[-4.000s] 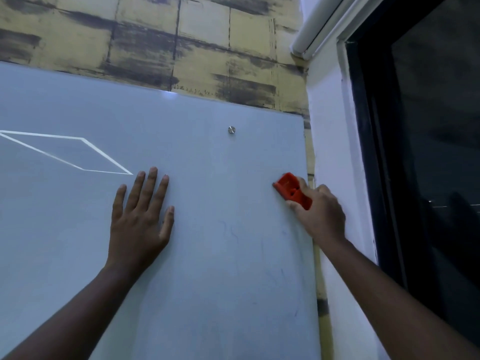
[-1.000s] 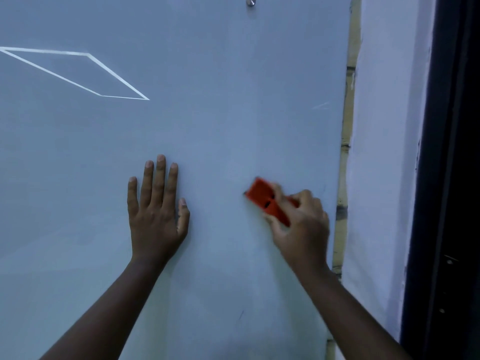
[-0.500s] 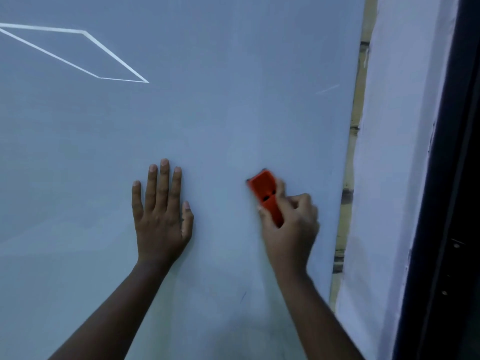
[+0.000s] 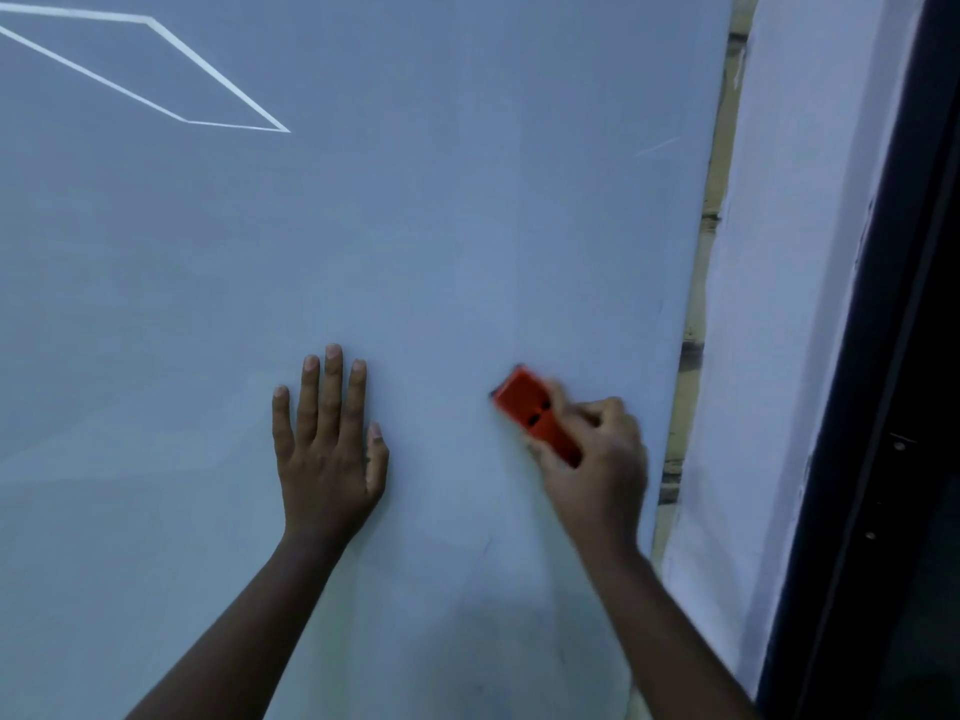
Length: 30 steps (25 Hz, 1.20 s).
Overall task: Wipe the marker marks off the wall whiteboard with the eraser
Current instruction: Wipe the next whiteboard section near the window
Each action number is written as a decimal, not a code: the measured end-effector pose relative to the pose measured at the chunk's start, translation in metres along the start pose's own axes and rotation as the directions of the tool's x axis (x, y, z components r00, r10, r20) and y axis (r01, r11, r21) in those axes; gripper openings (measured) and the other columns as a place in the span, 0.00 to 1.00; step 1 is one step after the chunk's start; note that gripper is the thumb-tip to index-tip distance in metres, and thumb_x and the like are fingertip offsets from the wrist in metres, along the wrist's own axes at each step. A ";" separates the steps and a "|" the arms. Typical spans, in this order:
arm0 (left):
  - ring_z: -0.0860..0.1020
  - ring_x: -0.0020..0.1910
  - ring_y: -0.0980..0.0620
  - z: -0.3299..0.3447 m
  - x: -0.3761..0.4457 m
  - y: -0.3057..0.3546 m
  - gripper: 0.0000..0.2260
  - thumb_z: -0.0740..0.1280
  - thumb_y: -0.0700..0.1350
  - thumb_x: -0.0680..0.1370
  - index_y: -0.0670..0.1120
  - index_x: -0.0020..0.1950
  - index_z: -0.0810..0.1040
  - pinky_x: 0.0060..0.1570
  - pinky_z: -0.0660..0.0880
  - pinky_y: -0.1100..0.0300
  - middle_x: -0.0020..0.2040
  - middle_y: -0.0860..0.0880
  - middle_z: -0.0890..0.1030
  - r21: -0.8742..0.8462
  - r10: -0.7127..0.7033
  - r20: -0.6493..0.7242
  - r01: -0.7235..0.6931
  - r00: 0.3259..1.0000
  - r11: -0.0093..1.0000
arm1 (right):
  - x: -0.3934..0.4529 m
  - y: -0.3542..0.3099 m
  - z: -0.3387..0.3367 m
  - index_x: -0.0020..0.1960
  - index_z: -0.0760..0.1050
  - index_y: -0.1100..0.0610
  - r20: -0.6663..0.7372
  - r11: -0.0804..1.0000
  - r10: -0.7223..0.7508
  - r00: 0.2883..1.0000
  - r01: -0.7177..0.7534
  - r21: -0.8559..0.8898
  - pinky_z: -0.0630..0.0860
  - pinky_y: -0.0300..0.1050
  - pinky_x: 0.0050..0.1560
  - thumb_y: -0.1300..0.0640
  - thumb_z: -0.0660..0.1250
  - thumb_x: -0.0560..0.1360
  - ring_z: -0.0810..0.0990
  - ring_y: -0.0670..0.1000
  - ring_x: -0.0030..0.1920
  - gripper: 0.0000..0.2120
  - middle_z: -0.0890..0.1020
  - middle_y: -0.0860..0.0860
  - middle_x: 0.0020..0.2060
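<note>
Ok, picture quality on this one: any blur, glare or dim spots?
Head view: dim, bluish light; right hand and orange eraser are motion-smeared, left hand is sharp; bright outlined reflection glares on the whiteboard upper left; board edge bows from the wide lens.

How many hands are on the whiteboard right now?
2. The left hand lies flat near the whiteboard's lower middle; the right hand grips the eraser beside its right edge.

office or classroom: wall whiteboard (image 4: 467, 226) beside dark window (image 4: 914, 356).
</note>
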<state>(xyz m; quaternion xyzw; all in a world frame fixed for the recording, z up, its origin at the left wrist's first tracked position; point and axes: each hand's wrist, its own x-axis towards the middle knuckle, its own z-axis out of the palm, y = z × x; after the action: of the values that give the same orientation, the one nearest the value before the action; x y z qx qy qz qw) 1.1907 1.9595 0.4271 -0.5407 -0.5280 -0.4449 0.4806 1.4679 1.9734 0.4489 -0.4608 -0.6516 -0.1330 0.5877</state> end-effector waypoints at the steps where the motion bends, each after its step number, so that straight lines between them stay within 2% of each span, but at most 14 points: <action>1: 0.54 0.86 0.40 0.001 -0.006 -0.001 0.29 0.54 0.48 0.86 0.42 0.87 0.55 0.84 0.50 0.37 0.87 0.41 0.54 0.004 0.004 0.003 -0.004 1.000 1.000 | 0.006 0.020 -0.007 0.72 0.77 0.44 -0.043 0.994 0.095 0.995 -0.093 0.050 0.77 0.52 0.47 0.51 0.82 0.66 0.76 0.56 0.48 0.35 0.74 0.50 0.47; 3: 0.53 0.86 0.41 0.002 -0.015 -0.001 0.29 0.54 0.48 0.86 0.43 0.87 0.55 0.84 0.49 0.38 0.87 0.42 0.54 0.005 -0.001 0.007 0.001 1.000 1.000 | 0.005 0.055 -0.016 0.73 0.75 0.47 -0.083 0.953 0.287 0.954 -0.276 0.129 0.79 0.52 0.50 0.49 0.80 0.70 0.77 0.56 0.49 0.33 0.73 0.50 0.48; 5: 0.53 0.86 0.41 0.002 -0.022 0.002 0.29 0.54 0.48 0.86 0.43 0.87 0.55 0.84 0.48 0.38 0.87 0.42 0.54 0.001 -0.016 0.011 0.016 1.000 1.000 | -0.010 0.074 -0.017 0.75 0.74 0.48 -0.097 0.880 0.456 0.885 -0.432 0.198 0.79 0.54 0.54 0.46 0.78 0.72 0.77 0.53 0.49 0.33 0.72 0.51 0.48; 7: 0.53 0.86 0.41 0.002 -0.030 0.003 0.29 0.54 0.48 0.86 0.43 0.87 0.56 0.84 0.48 0.38 0.87 0.42 0.54 -0.002 -0.024 0.014 0.024 1.000 1.000 | -0.026 0.076 -0.012 0.76 0.72 0.50 -0.111 0.832 0.533 0.839 -0.497 0.244 0.78 0.51 0.56 0.45 0.77 0.73 0.76 0.51 0.48 0.33 0.73 0.52 0.49; 10: 0.54 0.86 0.41 0.004 -0.040 0.004 0.29 0.54 0.48 0.86 0.43 0.87 0.56 0.84 0.48 0.37 0.87 0.42 0.54 0.000 -0.030 0.021 0.030 0.999 1.000 | -0.034 0.060 -0.002 0.76 0.72 0.51 -0.117 0.817 0.551 0.826 -0.506 0.276 0.73 0.45 0.56 0.46 0.76 0.74 0.78 0.55 0.50 0.33 0.73 0.52 0.49; 13: 0.54 0.86 0.41 0.006 -0.045 0.005 0.29 0.54 0.48 0.86 0.43 0.87 0.56 0.84 0.48 0.37 0.87 0.42 0.54 0.004 -0.033 0.023 0.033 0.999 0.999 | -0.042 0.022 0.015 0.74 0.75 0.52 -0.109 0.920 0.357 0.928 -0.329 0.214 0.75 0.49 0.51 0.52 0.80 0.71 0.76 0.57 0.49 0.33 0.72 0.52 0.48; 15: 0.54 0.86 0.41 0.007 -0.048 0.005 0.29 0.54 0.48 0.86 0.43 0.87 0.56 0.84 0.48 0.38 0.87 0.42 0.53 0.001 -0.029 0.020 0.029 0.999 1.000 | -0.066 -0.005 0.032 0.73 0.76 0.48 -0.047 0.981 0.173 0.984 -0.168 0.098 0.74 0.52 0.49 0.54 0.80 0.69 0.75 0.57 0.49 0.34 0.74 0.52 0.50; 19: 0.53 0.86 0.41 0.006 -0.061 0.006 0.29 0.54 0.49 0.86 0.43 0.87 0.55 0.84 0.48 0.37 0.88 0.43 0.52 -0.015 -0.022 0.028 0.022 0.999 1.000 | -0.132 -0.020 0.054 0.73 0.74 0.42 0.122 0.994 -0.077 0.990 0.086 -0.070 0.72 0.55 0.49 0.52 0.81 0.65 0.76 0.58 0.50 0.38 0.76 0.52 0.51; 22: 0.52 0.86 0.42 0.007 -0.070 0.006 0.29 0.55 0.49 0.86 0.43 0.87 0.55 0.84 0.49 0.37 0.88 0.43 0.52 -0.017 -0.019 0.037 0.020 0.999 1.000 | -0.146 -0.009 0.054 0.73 0.73 0.40 0.177 0.977 -0.168 0.970 0.189 -0.104 0.73 0.54 0.48 0.48 0.80 0.66 0.77 0.57 0.50 0.36 0.77 0.52 0.51; 24: 0.52 0.86 0.42 0.008 -0.077 0.006 0.29 0.55 0.49 0.86 0.43 0.87 0.55 0.84 0.49 0.38 0.88 0.43 0.52 -0.017 -0.014 0.037 0.015 0.999 1.000 | -0.133 0.002 0.048 0.73 0.73 0.39 0.143 0.989 -0.101 0.985 0.114 -0.089 0.73 0.52 0.47 0.47 0.79 0.66 0.77 0.56 0.50 0.36 0.76 0.50 0.51; 26: 0.53 0.86 0.42 0.010 -0.085 0.005 0.29 0.55 0.49 0.86 0.43 0.87 0.55 0.84 0.49 0.38 0.87 0.43 0.53 -0.010 -0.008 0.032 0.008 0.999 1.000 | -0.115 0.026 0.039 0.72 0.76 0.43 0.025 0.995 0.096 0.995 -0.095 -0.020 0.76 0.50 0.45 0.48 0.80 0.67 0.76 0.54 0.48 0.34 0.74 0.48 0.49; 28: 0.53 0.86 0.42 0.012 -0.093 0.005 0.29 0.55 0.49 0.86 0.43 0.87 0.55 0.84 0.49 0.37 0.87 0.42 0.53 -0.014 -0.008 0.030 0.008 1.000 1.000 | -0.104 0.056 0.027 0.73 0.75 0.46 -0.062 0.927 0.369 0.927 -0.362 0.103 0.77 0.47 0.46 0.44 0.78 0.70 0.76 0.50 0.47 0.33 0.73 0.47 0.48; 30: 0.53 0.86 0.42 0.013 -0.099 0.005 0.29 0.55 0.49 0.86 0.43 0.87 0.55 0.84 0.49 0.38 0.87 0.43 0.53 -0.009 -0.012 0.029 0.012 1.000 1.000 | -0.108 0.076 0.018 0.75 0.73 0.47 -0.071 0.815 0.562 0.824 -0.537 0.218 0.77 0.47 0.49 0.37 0.73 0.71 0.77 0.47 0.47 0.35 0.73 0.47 0.48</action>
<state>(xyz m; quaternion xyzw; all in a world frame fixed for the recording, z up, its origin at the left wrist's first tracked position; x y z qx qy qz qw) 1.1911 1.9578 0.3274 -0.5462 -0.5360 -0.4422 0.4677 1.5011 1.9789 0.3201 -0.5619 -0.4595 0.0748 0.6837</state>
